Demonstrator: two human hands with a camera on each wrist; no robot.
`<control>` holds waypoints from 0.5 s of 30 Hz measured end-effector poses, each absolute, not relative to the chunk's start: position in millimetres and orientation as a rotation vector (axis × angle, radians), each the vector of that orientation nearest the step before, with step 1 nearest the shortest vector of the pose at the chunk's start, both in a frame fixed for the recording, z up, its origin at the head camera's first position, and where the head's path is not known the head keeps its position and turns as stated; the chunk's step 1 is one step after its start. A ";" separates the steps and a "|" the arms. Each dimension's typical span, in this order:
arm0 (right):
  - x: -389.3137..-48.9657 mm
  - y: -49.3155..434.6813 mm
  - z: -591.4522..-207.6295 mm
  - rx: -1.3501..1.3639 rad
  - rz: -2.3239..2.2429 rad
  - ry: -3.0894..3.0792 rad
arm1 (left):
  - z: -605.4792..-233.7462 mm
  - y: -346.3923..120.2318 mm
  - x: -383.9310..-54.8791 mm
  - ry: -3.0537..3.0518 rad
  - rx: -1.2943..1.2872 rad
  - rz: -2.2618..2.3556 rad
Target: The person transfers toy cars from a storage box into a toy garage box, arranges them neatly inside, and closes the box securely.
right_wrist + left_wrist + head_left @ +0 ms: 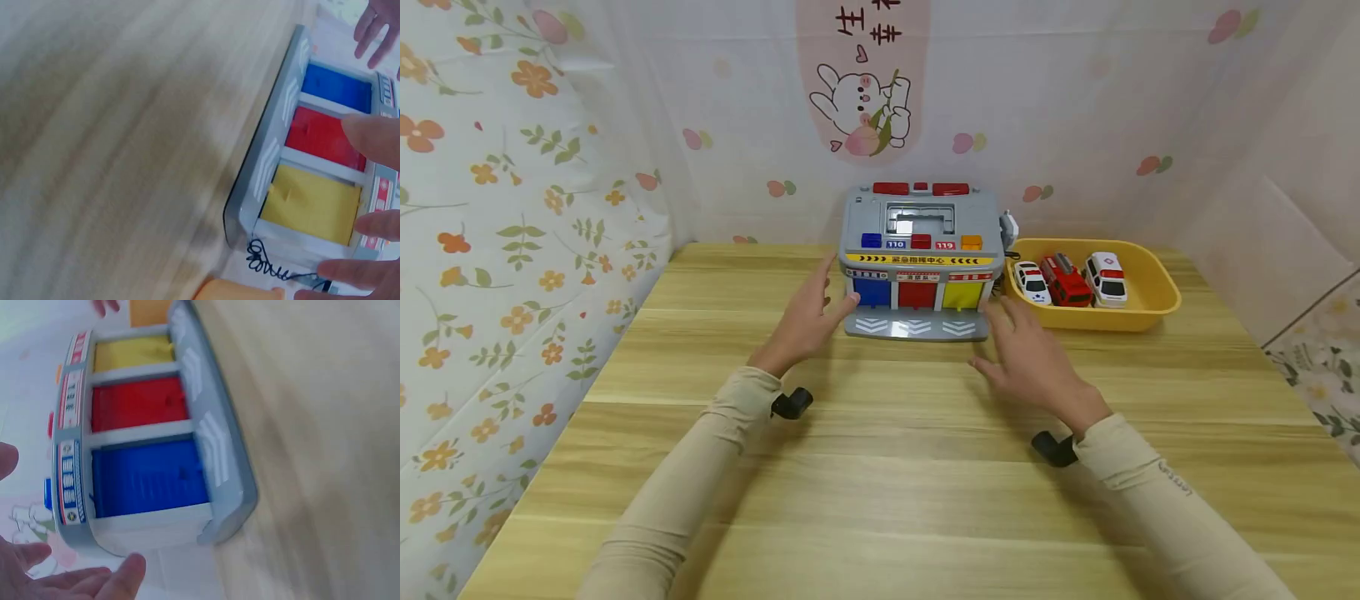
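Observation:
A grey toy garage (pixel 977 229) with blue, red and yellow doors stands at the back of the table, all three doors down. My left hand (pixel 802 325) is at its left side, fingers spread and the thumb by the front corner. At the right front corner is my right hand (pixel 1032 358), its fingers loosely extended. Neither hand grips anything; whether the fingertips touch the garage I cannot tell. The left wrist view shows the blue door (pixel 150 481) closest, and the right wrist view the yellow door (pixel 312 203).
Right of the garage, a yellow tray (pixel 1153 287) holds a white police car (pixel 1032 283), a red fire truck (pixel 1066 283) and a white ambulance (pixel 1105 279). A coiled black cord (pixel 265 265) hangs at the garage's right side. Printed cloth (pixel 722 125) hangs behind the table.

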State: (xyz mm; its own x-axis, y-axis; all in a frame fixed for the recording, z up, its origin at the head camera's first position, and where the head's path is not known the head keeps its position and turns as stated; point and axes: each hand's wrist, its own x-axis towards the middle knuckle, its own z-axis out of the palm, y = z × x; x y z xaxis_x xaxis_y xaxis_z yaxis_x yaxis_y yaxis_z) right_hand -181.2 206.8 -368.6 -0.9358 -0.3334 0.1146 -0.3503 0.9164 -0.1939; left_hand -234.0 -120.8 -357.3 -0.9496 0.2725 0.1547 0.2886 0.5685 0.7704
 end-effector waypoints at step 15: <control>-194.3 219.7 -358.2 0.603 0.613 -2.947 | -346.4 -109.1 -270.0 -2.654 -0.395 -1.672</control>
